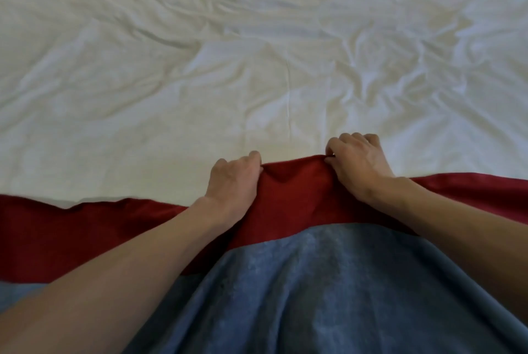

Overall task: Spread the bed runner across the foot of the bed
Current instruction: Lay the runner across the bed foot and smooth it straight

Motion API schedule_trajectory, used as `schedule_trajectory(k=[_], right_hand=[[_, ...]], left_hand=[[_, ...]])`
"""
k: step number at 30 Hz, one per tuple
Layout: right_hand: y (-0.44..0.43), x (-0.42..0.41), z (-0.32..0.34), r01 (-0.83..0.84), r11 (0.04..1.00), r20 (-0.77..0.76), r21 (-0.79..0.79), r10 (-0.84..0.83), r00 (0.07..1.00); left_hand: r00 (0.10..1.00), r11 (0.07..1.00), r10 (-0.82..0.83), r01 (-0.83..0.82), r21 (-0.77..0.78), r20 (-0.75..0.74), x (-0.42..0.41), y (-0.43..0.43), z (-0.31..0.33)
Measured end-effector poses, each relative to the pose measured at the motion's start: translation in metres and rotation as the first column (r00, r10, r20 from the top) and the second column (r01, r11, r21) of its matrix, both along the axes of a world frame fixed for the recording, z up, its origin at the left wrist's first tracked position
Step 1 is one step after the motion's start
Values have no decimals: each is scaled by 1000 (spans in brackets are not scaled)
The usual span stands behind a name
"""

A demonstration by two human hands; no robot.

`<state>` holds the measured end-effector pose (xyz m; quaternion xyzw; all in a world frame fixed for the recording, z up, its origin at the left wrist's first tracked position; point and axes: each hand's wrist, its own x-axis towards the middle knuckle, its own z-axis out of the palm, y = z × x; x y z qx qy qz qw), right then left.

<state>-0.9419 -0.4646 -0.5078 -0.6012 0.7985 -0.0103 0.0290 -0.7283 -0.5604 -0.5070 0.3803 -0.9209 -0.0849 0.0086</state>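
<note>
Beyond blue cloth [314, 296], perhaps clothing, left hand [233, 182] and right hand [357, 163] pinch red runner [294, 190].

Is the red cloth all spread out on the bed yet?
Not quite. Done: the red runner lies across the near end of the white bedding, reaching both sides of the view. In hand: the left hand and right hand grip its far edge, humped up in the middle. Left: flatten that hump and straighten the wavy edge.
</note>
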Motion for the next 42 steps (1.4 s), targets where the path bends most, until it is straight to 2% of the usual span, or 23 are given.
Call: schedule_trajectory(k=[4, 7, 10, 13, 16, 18, 22, 25, 28, 32, 35, 38, 42], right_hand=[[-13, 1, 5, 44, 999, -53, -5, -45, 998], [-8, 6, 1, 124, 983, -132, 135, -107, 985], [-3, 15, -3, 239, 933, -250, 269, -172, 953], [-4, 12, 3, 291, 875, -383, 386, -135, 914], [-9, 15, 11, 289, 866, -435, 408, -94, 896], [-12, 26, 13, 256, 883, -400, 393, -86, 912], [-24, 51, 1, 23, 977, -121, 210, 3, 993], [-29, 62, -7, -65, 982, -16, 177, 69, 997], [-29, 63, -12, -66, 980, -56, 188, 78, 995], [-27, 66, -10, 39, 978, -138, 205, -11, 990], [-22, 78, -7, 92, 983, -117, 156, -74, 990], [-8, 91, -4, 11, 995, -54, 99, -5, 999], [25, 107, 10, -52, 998, -27, 46, 53, 998]], left_hand=[[999, 999, 27, -28, -43, -24, -3, -22, 5], [1000, 1000, -21, 21, 1, 12, -7, -14, -5], [997, 997, -73, 73, 4, -21, 2, 5, -17], [999, 998, -46, 46, -38, 5, 31, 3, -20], [996, 999, -8, 12, -48, 85, 63, -13, -21], [994, 998, 28, -22, -66, 102, 71, -20, -22], [990, 982, 139, -134, -131, 25, 66, -28, -19], [978, 973, 206, -203, -112, 19, 62, -28, -24], [982, 979, 189, -186, -78, 26, 61, -26, -30], [986, 980, 156, -148, -134, 54, 55, -23, -31], [987, 979, 148, -136, -153, 68, 58, -16, -29], [994, 984, 101, -94, -151, 39, 63, -5, -21], [999, 997, 46, -48, -62, -27, 65, 27, -1]])
